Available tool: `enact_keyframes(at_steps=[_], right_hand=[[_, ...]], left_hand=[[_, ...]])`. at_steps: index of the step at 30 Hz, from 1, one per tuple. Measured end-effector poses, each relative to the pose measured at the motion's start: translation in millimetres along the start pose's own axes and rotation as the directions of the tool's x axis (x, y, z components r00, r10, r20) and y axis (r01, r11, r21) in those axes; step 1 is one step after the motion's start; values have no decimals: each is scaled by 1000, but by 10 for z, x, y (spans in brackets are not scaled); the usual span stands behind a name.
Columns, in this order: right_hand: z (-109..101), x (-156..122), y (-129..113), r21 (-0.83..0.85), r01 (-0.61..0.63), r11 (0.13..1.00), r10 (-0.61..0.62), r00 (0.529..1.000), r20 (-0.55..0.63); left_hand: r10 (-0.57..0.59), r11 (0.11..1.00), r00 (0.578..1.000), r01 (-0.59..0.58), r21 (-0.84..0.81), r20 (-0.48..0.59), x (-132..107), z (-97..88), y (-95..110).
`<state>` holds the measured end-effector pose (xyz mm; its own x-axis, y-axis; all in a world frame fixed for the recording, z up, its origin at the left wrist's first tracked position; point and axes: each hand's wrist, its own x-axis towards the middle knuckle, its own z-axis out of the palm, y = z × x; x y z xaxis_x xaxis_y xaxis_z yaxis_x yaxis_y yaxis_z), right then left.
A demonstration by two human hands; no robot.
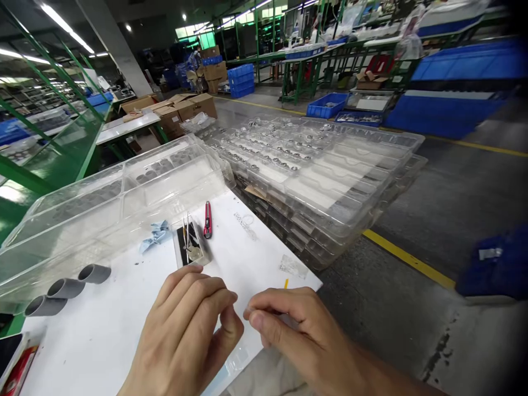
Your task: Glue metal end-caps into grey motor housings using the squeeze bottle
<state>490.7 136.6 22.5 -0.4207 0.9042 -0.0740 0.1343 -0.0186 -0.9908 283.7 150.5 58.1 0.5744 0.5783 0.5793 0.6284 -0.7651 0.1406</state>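
Observation:
My left hand (185, 324) is over the front of the white tabletop (103, 330), its fingers curled and thumb drawn up near the index fingertip. My right hand (297, 330) faces it at the table's edge, thumb and index finger pinched together. The fingertips of both hands are close but apart; anything between them is too small to make out. Just beyond the left hand stands a small open box (179, 250) with tweezers (186, 234) in it. A red utility knife (208, 220) lies beside it, and crumpled blue pieces (157, 235) lie to its left.
Several grey tube pieces (74, 287) lie at the left. Clear plastic trays (124, 212) border the table's far side; more trays (346, 220), with small metal parts, are stacked at the right. A phone-like object (10, 352) sits at lower left. Blue bins (325, 105) stand on the floor.

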Motion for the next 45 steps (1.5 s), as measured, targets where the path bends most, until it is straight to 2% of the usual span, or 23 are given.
enact_keyframes(at_steps=[7,9,10,12,13,14,15,18,19,21,24,26,28,30,31,32,34,37,39,42,45], right_hand=[[-118,-77,-32,-2,33,999,-33,997,-75],[-149,-102,8,3,30,1000,-30,996,-85],[-168,-119,42,10,20,1000,-19,995,-93],[-207,-159,131,42,-7,999,12,993,-118],[-225,-181,177,67,-16,998,25,991,-135],[-240,-199,218,92,-23,995,37,988,-152],[-250,-213,249,116,-23,993,42,985,-166],[-247,-218,265,150,-7,989,34,984,-178],[-235,-213,246,159,-12,987,39,985,-168],[-201,-208,190,177,-56,983,81,987,-138],[-159,-224,102,144,-138,980,156,980,-124],[-164,-184,49,75,-102,992,110,989,-101],[-195,-11,-4,-10,-1,1000,1,1000,-7],[-226,339,-55,-180,91,979,-81,995,64],[-229,573,-77,-340,103,935,-100,995,27],[-222,831,-97,-543,72,837,-110,993,-38],[-174,1358,-129,-653,22,757,-97,992,-79],[-45,1975,-176,-743,-31,668,-37,997,-75],[45,2197,-207,-780,-47,624,2,998,-59],[113,2286,-219,-816,-49,576,37,999,-35],[25,2148,-173,-849,-61,525,81,996,-21]], left_hand=[[-66,998,997,66,8,-29,166,78,160],[-156,987,986,158,17,-61,180,30,178],[-247,967,962,251,28,-118,182,-8,173],[-453,882,861,471,26,-231,180,-89,134],[-526,839,813,545,6,-249,177,-116,106],[-567,817,790,576,-33,-235,173,-125,78],[-581,813,795,575,-87,-174,167,-111,55],[-528,797,847,517,-314,56,127,72,63],[-530,753,841,527,-394,112,103,166,94],[-572,573,785,589,-571,236,34,354,180],[-639,209,664,636,-743,388,-112,535,287],[-666,43,594,634,-772,451,-224,551,304],[-724,-57,517,614,-787,456,-328,500,284],[-806,-110,421,585,-804,417,-411,421,256],[-839,-125,372,579,-806,397,-443,386,249],[-861,-139,331,579,-803,387,-468,359,252],[-873,-198,266,572,-796,408,-504,339,290],[-859,-303,211,525,-795,467,-542,379,412],[-840,-362,190,500,-787,507,-565,417,502],[-806,-454,168,440,-775,568,-585,456,593],[-751,-562,165,350,-749,640,-581,492,637]])
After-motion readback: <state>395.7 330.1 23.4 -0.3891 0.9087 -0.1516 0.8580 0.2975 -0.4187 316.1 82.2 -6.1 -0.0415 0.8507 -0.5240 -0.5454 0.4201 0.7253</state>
